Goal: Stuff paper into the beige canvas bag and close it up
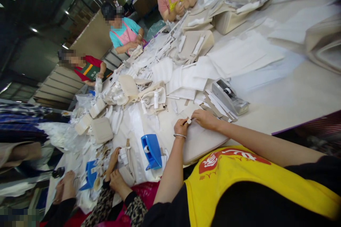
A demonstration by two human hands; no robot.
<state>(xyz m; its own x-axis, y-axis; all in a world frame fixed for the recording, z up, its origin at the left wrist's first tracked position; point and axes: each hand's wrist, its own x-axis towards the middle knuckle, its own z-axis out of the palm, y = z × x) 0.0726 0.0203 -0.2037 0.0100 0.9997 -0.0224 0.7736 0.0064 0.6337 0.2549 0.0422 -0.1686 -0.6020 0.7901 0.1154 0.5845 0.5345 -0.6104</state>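
A: Head view. Where's the work at?
B: Bag [205, 142] lies on the worktop [266, 113], up against the wearer's apron [205, 193]. Left hand [181, 127] pinches a small pale disc [189, 121] at the bag's far side. Right hand [204, 119] is just beside, fingers curled in; can't tell if it grips anything.
A: Done so far?
B: Bag body looks made up, visible face plain. I'd call it mid-step: disc is between fingers, can't tell whether it's fixed to the bag.
A: Left to do?
B: Finishing at the disc, I think. No white wrap on the visible face; the far bag [190, 42] carries white-wrapped strips, so wrapping may be outstanding. Foam sheets [186, 81] lie loose beyond the hands; grey dispenser [229, 97] stands near the right hand, untouched.
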